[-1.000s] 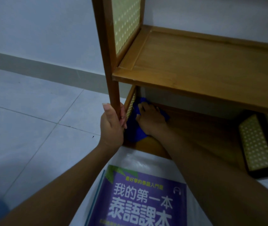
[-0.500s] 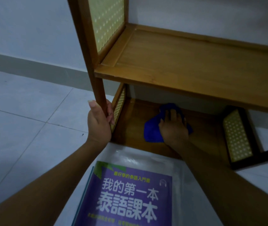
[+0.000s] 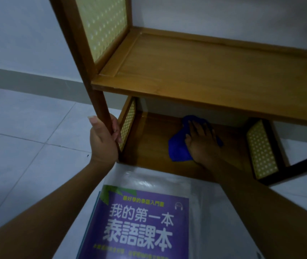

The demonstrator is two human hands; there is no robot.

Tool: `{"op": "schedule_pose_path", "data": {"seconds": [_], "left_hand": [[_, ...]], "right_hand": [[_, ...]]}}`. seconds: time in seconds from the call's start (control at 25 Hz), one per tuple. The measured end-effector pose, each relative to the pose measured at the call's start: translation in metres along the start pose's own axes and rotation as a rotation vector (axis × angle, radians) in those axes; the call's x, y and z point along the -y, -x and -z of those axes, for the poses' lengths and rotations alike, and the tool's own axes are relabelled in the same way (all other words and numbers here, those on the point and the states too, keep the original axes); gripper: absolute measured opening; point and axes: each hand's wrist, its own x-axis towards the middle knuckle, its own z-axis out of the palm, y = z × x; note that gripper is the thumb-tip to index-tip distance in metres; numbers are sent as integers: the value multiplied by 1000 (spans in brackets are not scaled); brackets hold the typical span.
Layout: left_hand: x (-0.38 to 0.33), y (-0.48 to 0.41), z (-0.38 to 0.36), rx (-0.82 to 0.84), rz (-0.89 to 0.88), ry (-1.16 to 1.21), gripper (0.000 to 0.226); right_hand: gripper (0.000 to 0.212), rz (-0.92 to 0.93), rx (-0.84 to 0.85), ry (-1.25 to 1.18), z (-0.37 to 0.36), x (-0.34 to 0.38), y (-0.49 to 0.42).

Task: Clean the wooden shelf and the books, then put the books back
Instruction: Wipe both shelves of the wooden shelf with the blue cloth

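A wooden shelf with woven side panels stands against the wall, both boards bare. My left hand grips its front left post near the floor. Under the upper board, my right hand lies flat with straight fingers on a blue cloth, pressing it onto the bottom board around its middle. A purple book with white characters lies on a white sheet or book on the floor in front of the shelf, between my forearms.
Pale floor tiles spread out to the left. A white wall with a grey skirting runs behind the shelf. The right woven panel and a dark frame bar close the lower right side.
My right hand has slid the blue cloth from the bottom board's left corner rightwards to its middle. The left hand has kept its grip on the post.
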Motion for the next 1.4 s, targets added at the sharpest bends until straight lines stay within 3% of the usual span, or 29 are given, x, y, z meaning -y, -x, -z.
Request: {"op": "schedule_pose_path", "data": {"seconds": [0.12, 0.24, 0.4, 0.56, 0.84, 1.16, 1.4], "left_hand": [[0, 0, -1, 4, 0, 12, 69], [-1, -1, -1, 6, -2, 23, 71], [-1, 1, -4, -18, 17, 30, 70], [-1, 1, -3, -23, 12, 19, 67], [1, 0, 3, 28, 30, 7, 61], [3, -1, 5, 52, 36, -4, 61], [4, 0, 6, 73, 42, 11, 59]], "right_hand": [[61, -224, -104, 59, 1, -34, 22], [58, -442, 3, 59, -5, -50, 32], [66, -574, 9, -44, 6, -28, 18], [68, -439, -20, -105, 3, 21, 6], [57, 89, 81, -208, 5, 134, -25], [55, 78, 179, -301, 18, 143, -24], [49, 226, 248, -282, 7, 151, 26]]}}
